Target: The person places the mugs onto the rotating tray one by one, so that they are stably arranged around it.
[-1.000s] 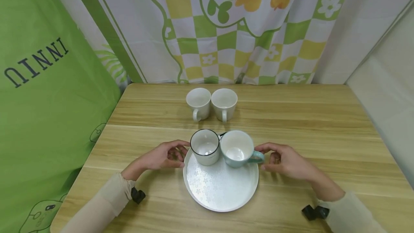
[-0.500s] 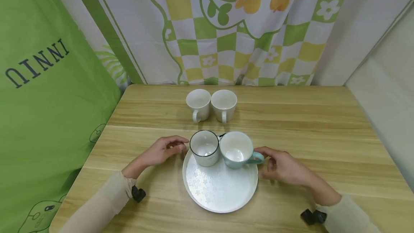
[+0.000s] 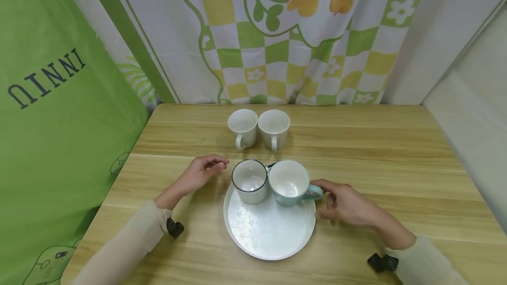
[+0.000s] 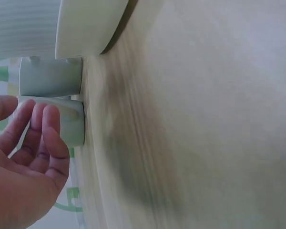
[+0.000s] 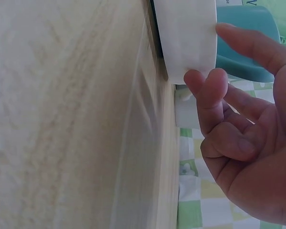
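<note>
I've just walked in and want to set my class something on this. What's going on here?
A person is working at a round white tray that lies on a wooden table. Their right hand is at the tray's rim, seemingly touching it, while the left hand is off to the other side, holding nothing. A black-rimmed mug and a blue mug stand upright on the tray. Behind it, two white mugs stand side by side on the table.
</note>
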The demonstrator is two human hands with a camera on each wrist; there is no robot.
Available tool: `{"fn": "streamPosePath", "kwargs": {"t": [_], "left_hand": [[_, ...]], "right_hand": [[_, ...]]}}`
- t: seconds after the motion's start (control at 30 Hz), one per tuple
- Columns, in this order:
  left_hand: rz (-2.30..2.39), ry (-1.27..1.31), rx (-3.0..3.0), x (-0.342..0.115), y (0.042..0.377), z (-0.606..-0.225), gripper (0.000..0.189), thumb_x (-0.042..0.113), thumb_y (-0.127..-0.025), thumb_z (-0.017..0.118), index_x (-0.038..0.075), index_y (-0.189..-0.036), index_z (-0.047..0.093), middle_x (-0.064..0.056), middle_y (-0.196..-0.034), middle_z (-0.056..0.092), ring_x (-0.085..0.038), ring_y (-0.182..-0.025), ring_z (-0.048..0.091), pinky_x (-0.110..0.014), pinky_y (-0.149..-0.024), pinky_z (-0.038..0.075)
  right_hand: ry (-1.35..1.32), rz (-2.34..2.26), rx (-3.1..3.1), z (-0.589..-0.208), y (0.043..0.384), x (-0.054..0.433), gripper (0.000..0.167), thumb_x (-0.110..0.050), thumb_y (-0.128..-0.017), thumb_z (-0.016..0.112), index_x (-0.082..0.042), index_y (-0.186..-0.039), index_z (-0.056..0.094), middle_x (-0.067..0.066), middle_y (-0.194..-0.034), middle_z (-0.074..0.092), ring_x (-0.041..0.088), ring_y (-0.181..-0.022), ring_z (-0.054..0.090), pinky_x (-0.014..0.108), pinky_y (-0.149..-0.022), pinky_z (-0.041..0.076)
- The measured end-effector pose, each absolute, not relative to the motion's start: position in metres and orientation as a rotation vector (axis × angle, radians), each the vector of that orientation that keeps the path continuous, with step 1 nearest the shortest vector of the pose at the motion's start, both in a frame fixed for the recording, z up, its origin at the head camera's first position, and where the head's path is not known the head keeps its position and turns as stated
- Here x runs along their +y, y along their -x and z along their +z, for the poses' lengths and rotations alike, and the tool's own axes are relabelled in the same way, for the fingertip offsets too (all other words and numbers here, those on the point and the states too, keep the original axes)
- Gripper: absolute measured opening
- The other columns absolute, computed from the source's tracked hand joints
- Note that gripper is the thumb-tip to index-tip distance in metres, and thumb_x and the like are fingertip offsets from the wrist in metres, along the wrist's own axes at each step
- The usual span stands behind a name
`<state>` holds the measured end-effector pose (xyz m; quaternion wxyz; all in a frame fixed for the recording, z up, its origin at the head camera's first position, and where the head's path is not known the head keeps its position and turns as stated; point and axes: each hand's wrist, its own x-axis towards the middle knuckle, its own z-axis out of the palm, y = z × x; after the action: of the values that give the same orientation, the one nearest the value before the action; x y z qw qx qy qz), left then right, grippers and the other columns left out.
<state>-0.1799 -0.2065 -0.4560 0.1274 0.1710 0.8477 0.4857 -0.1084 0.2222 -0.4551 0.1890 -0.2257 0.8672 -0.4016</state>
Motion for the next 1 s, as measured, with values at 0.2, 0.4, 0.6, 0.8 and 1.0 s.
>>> {"fn": "streamPosePath", "kwargs": {"t": [0.2,0.4,0.6,0.8,1.0], "left_hand": [[1.407,-0.438,2.513,-0.201,0.193,-0.454,0.034,0.024,-0.103,0.057,0.001,-0.125,0.065,-0.021,-0.12,0.07,-0.031,-0.104,0.069,-0.038,-0.089,0.056],[1.471,-0.339,2.479,-0.194,0.203,-0.451,0.038,0.028,-0.103,0.056,-0.001,-0.128,0.062,-0.025,-0.125,0.065,-0.036,-0.109,0.067,-0.048,-0.09,0.054],[1.497,-0.215,2.434,-0.189,0.211,-0.449,0.04,0.032,-0.103,0.055,0.005,-0.133,0.061,-0.021,-0.128,0.065,-0.034,-0.115,0.065,-0.044,-0.089,0.053],[1.543,-0.172,2.408,-0.185,0.22,-0.451,0.041,0.035,-0.102,0.056,0.007,-0.132,0.062,-0.018,-0.128,0.066,-0.036,-0.113,0.065,-0.038,-0.081,0.052],[1.569,-0.169,2.377,-0.179,0.227,-0.451,0.041,0.034,-0.103,0.055,0.008,-0.134,0.06,-0.024,-0.125,0.065,-0.038,-0.113,0.064,-0.042,-0.086,0.052]], "right_hand": [[0.65,-1.129,2.43,-0.456,0.109,0.222,0.074,-0.028,-0.082,0.082,-0.014,-0.146,0.048,0.009,-0.101,0.065,0.004,-0.056,0.054,0.024,-0.047,0.046],[0.672,-1.132,2.429,-0.456,0.109,0.221,0.077,-0.032,-0.082,0.083,-0.014,-0.147,0.047,0.009,-0.105,0.065,0.003,-0.054,0.054,0.023,-0.045,0.045],[0.7,-1.119,2.456,-0.455,0.107,0.22,0.075,-0.033,-0.082,0.082,-0.013,-0.146,0.048,0.008,-0.104,0.066,0.002,-0.056,0.053,0.023,-0.046,0.045],[0.689,-1.111,2.465,-0.455,0.107,0.221,0.073,-0.033,-0.082,0.082,-0.015,-0.145,0.049,0.006,-0.106,0.066,0.001,-0.057,0.053,0.022,-0.047,0.045],[0.694,-1.12,2.461,-0.455,0.108,0.221,0.073,-0.033,-0.083,0.082,-0.014,-0.145,0.049,0.007,-0.108,0.066,0.001,-0.057,0.052,0.022,-0.047,0.044]]}}
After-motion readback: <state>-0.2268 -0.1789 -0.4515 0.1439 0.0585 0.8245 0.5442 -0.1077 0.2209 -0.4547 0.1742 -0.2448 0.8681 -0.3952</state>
